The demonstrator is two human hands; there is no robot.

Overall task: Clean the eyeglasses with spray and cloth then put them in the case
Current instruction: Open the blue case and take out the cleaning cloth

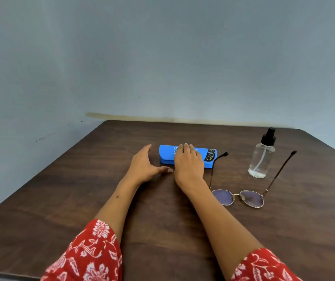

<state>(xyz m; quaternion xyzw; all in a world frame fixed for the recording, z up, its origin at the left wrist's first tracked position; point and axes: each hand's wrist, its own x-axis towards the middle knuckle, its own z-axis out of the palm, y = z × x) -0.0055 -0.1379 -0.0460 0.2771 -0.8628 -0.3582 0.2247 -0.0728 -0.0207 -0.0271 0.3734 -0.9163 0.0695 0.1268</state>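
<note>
Right hand [187,161] lay flat, fingers straight, on the closed blue case [167,156]; left hand [145,165] rested spread beside it, holding nothing. Eyeglasses [241,196] sat unfolded on the surface [61,199] near the spray bottle [262,157].

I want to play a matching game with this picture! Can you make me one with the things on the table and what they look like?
Things:
1. eyeglasses
2. case
3. spray bottle
4. right hand

Descriptions:
A. blue and shut
B. clear, with a black top
C. resting on the case
D. arms unfolded, lying on the table

Pairs: 1-D, 2-A, 3-B, 4-C
</note>
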